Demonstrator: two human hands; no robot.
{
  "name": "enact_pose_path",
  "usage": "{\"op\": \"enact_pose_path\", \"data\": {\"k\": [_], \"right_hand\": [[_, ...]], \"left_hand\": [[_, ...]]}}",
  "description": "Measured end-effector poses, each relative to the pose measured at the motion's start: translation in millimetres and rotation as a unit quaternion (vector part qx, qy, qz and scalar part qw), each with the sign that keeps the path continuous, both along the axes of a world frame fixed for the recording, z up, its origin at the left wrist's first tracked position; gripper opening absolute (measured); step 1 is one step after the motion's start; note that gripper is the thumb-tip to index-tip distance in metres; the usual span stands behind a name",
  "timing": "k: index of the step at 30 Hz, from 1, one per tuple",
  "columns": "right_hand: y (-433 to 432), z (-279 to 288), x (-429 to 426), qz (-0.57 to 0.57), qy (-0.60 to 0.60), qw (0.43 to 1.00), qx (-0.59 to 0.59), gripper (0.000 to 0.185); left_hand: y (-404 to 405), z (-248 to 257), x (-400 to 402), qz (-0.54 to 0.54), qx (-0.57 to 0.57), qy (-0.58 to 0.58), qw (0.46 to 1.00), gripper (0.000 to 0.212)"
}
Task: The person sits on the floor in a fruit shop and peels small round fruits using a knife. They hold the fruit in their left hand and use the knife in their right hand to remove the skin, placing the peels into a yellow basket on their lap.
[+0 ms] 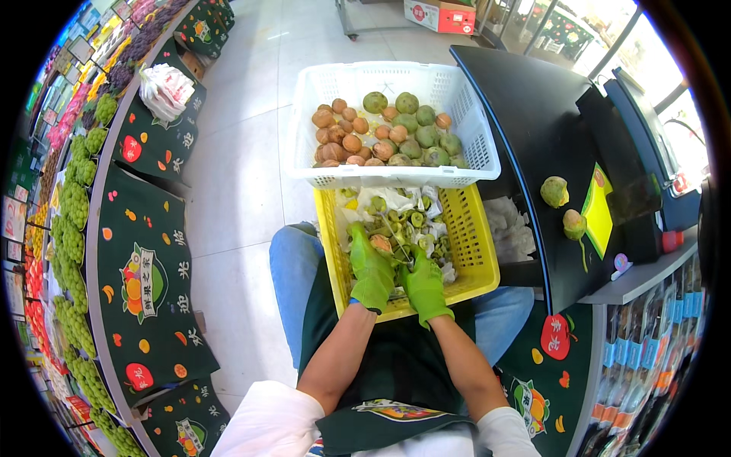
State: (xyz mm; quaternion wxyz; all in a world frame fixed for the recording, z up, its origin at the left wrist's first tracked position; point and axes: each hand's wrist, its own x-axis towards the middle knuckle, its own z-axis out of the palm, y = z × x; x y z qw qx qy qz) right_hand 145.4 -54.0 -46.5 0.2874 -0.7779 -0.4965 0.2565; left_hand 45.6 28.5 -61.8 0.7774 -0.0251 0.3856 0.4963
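Observation:
My left hand (370,273), in a bright green knit glove, grips a partly husked walnut (381,244) whose brown shell shows through the green. My right hand (424,281), gloved alike, is closed around a knife; its thin blade (394,228) slants up and left beside the walnut. Both hands are over a yellow plastic basket (474,240) between my knees, which holds green husk peelings (420,219) and crumpled white paper. Just beyond, a white plastic crate (394,176) holds brown husked walnuts (334,151) mostly on the left and green-husked walnuts (427,137) on the right.
A black counter (514,114) stands close on my right, bearing two partly peeled green fruits (554,191) and a yellow card (598,211). Clear plastic bags (505,225) lie below it. Green grapes (71,211) line the fruit display on my left, where white bags (165,91) hang.

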Motion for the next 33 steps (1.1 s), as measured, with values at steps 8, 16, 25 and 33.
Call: {"op": "enact_pose_path", "data": {"k": [8, 16, 25, 33], "right_hand": [[-1.3, 66.3, 15.7, 0.025, 0.096, 0.995, 0.031, 0.032], [5.6, 92.5, 13.7, 0.148, -0.05, 0.986, -0.062, 0.032], [1.6, 94.8, 4.2, 0.144, -0.048, 0.987, -0.06, 0.043], [-1.4, 71.5, 1.0, 0.139, -0.106, 0.982, -0.065, 0.044]], "left_hand": [[-15.3, 41.7, -24.1, -0.092, 0.505, 0.396, 0.761, 0.052], [-9.2, 64.3, -16.1, -0.1, 0.131, 0.083, 0.983, 0.075], [-15.0, 80.5, -28.0, -0.119, 0.273, 0.179, 0.938, 0.069], [-18.1, 69.3, -22.5, -0.052, 0.413, 0.495, 0.763, 0.027]]}}
